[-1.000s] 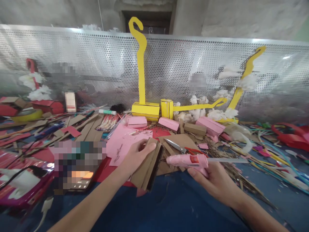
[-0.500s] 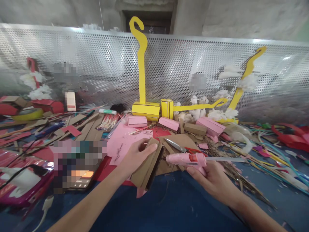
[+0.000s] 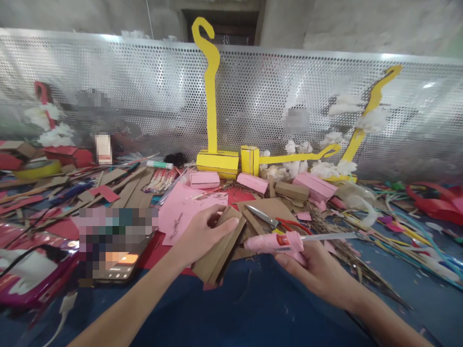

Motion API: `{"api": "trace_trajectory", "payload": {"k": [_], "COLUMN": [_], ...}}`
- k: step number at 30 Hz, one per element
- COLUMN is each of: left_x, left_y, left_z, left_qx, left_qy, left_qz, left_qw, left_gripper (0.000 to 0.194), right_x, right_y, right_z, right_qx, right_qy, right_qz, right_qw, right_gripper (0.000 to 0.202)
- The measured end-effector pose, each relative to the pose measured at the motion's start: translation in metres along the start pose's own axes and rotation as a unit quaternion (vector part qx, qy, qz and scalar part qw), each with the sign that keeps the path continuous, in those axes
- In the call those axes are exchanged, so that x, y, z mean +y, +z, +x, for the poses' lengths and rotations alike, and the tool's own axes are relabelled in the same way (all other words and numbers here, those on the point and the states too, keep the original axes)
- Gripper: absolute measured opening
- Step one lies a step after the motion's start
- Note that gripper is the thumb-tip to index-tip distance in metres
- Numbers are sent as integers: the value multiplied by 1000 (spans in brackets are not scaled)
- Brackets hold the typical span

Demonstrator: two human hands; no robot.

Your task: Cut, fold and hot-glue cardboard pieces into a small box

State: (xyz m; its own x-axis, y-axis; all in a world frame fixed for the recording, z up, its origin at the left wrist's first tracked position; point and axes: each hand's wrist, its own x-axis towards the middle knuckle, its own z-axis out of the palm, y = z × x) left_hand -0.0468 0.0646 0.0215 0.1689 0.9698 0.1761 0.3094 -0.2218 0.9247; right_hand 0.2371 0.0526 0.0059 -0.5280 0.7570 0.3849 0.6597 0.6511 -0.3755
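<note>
My left hand (image 3: pixel 204 231) grips a folded brown cardboard piece (image 3: pixel 219 248), thumb on its upper face and the far fingers partly hidden behind it. A pink glue gun (image 3: pixel 277 242) is held in my right hand (image 3: pixel 318 272), its nozzle pointing left at the cardboard's right side and a clear glue stick (image 3: pixel 331 236) sticking out of its back. Whether the nozzle touches the cardboard I cannot tell. Scissors with red handles (image 3: pixel 264 215) lie just behind the gun, on a flat cardboard sheet (image 3: pixel 282 207).
Behind stand yellow hook-shaped pieces (image 3: pixel 211 106) and small pink boxes (image 3: pixel 205 180), before a perforated metal panel (image 3: pixel 162 96). On the left lie a phone (image 3: pixel 121 267), a cable and cardboard strips (image 3: pixel 130 190). Twigs and coloured strips (image 3: pixel 415 246) cover the right. Blue surface (image 3: pixel 253 308) shows in front.
The glue gun and my right hand have shifted slightly left, and the gun's back end is tilted up a little. The cardboard has turned slightly in my left hand.
</note>
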Motion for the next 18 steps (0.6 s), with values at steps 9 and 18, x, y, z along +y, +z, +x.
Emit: {"api": "trace_trajectory", "payload": {"k": [9,18], "left_x": [-2,3], "left_y": [0,0], "left_z": [2,2], "left_qx": [31,56], "left_qy": [-24,-68], "left_qz": [-40,-76], "left_qw": [998,993], "left_gripper": [35,43], "right_x": [0,-9], "right_y": [-4,-6], "right_z": [7,9], "right_qx": [-1,-8], "right_qy": [-11,-27], "right_qz": [96,146], "right_qw": [995,989], "right_gripper": [35,41]}}
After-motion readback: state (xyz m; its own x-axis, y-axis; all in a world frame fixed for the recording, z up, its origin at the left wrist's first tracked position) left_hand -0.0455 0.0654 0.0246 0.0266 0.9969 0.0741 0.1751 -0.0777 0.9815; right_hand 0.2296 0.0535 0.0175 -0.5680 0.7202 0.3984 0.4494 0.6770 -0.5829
